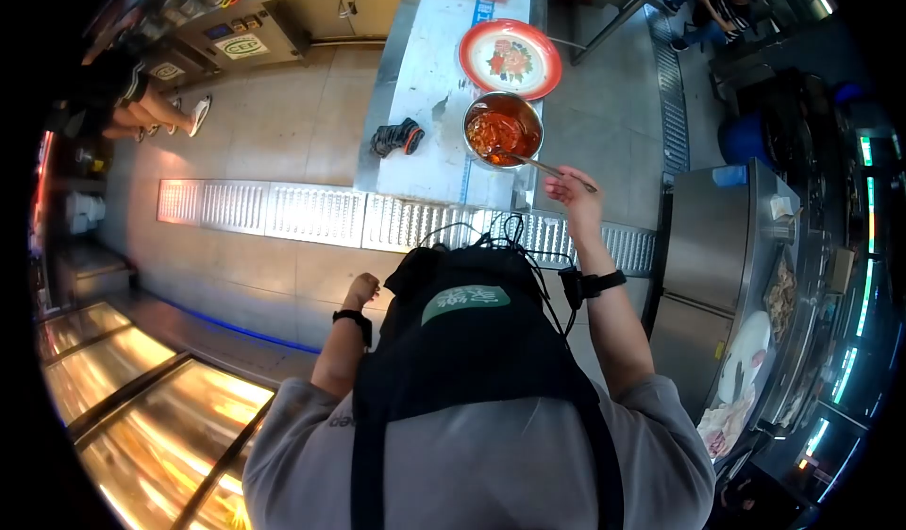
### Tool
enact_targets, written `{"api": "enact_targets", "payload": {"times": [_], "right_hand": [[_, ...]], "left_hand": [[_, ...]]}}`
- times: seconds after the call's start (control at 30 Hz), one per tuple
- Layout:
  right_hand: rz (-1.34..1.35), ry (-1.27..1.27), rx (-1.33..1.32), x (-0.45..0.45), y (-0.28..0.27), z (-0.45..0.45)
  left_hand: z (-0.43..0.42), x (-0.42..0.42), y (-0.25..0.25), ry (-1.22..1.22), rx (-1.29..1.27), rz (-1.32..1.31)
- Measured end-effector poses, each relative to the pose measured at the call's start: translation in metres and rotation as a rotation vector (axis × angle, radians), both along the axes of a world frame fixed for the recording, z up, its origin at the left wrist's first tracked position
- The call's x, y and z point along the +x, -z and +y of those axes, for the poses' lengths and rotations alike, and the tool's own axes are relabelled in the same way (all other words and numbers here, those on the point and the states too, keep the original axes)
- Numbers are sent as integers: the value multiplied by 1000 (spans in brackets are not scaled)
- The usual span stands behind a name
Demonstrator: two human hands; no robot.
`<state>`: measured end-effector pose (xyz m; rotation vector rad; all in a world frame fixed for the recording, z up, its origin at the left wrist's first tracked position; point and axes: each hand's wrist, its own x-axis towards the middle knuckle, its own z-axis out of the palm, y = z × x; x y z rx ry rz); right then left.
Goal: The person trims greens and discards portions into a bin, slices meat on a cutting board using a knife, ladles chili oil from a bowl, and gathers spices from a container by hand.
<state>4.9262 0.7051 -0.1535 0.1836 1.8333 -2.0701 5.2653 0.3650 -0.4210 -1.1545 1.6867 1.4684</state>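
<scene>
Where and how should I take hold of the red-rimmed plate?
Pinch the plate by its right rim, coming from the right, thumb above and fingers below. It lies face up, and that rim appears to overhang the table's edge, so fingers could probably get under it. Avoid the near rim; the metal bowl crowds it.

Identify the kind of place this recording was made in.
Probably a commercial kitchen: a stainless steel cabinet, perforated metal floor grating, and a bowl of red food beside a floral plate.
</scene>
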Motion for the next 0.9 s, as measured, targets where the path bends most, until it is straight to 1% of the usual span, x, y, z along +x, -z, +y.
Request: {"api": "enact_targets", "payload": {"times": [0.07, 0.2, 0.33, 0.4, 0.53, 0.77, 0.9], "right_hand": [[51, 33, -45, 1, -9, 6], [107, 35, -25, 0, -33, 15], [188, 32, 55, -1, -53, 20], [223, 32, 96, 1, -62, 20], [346, 10, 151, 0, -67, 24], [516, -64, 242, 9, -83, 20], [530, -61, 205, 13, -95, 17]], "left_hand": [[1, 0, 0, -1, -4, 8], [1, 1, 9, 24, -13, 10], [0, -3, 11, 58, 5, 47], [2, -7, 8, 59, -3, 9], [4, -10, 9, 38, -20, 26], [4, -12, 18, 97, -9, 37], [8, -12, 13, 79, -25, 40]]}}
